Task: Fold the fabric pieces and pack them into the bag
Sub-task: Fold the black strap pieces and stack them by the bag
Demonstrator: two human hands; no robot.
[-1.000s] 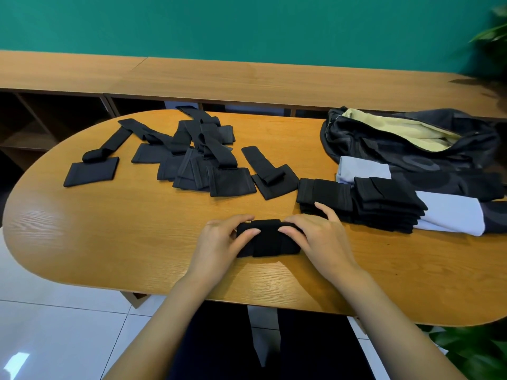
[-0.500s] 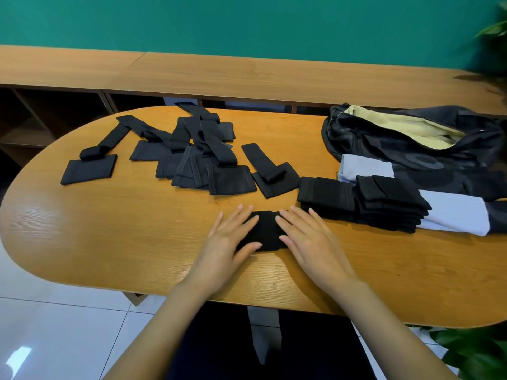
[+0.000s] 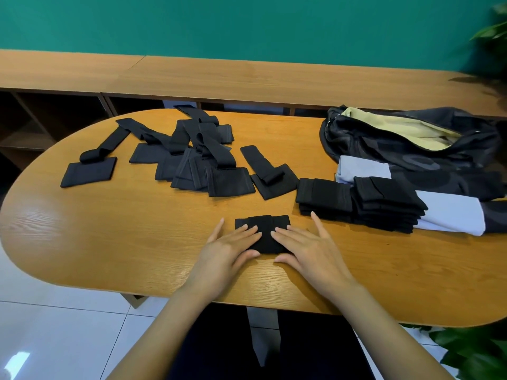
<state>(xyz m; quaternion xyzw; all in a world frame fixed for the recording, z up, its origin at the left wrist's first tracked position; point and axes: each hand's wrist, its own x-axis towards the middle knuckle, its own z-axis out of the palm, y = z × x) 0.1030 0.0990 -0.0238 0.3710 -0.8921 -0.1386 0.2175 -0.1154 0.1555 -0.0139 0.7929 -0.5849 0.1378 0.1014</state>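
Wooden oval table [image 3: 82, 242] carries loose black fabric pieces [image 3: 192, 160] scattered toward its far left. Near the middle of the near edge, the left hand [image 3: 227, 250] and the right hand [image 3: 307, 248] press flat, fingers straight, on a folded black piece [image 3: 264, 229]. A stack of folded pieces [image 3: 384, 204] sits to its right, against the open bag [image 3: 384, 144] at the right end.

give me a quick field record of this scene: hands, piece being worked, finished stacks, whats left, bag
left hand: flat, fingers straight, pressing the folded piece
right hand: flat, fingers straight, pressing the same piece
piece position: on the table, near the front edge, between both hands
folded stacks: black, to the right of the hands, next to the bag
unfolded pieces: loose black heap, far left and centre
bag: dark, open, yellow lining showing, far right
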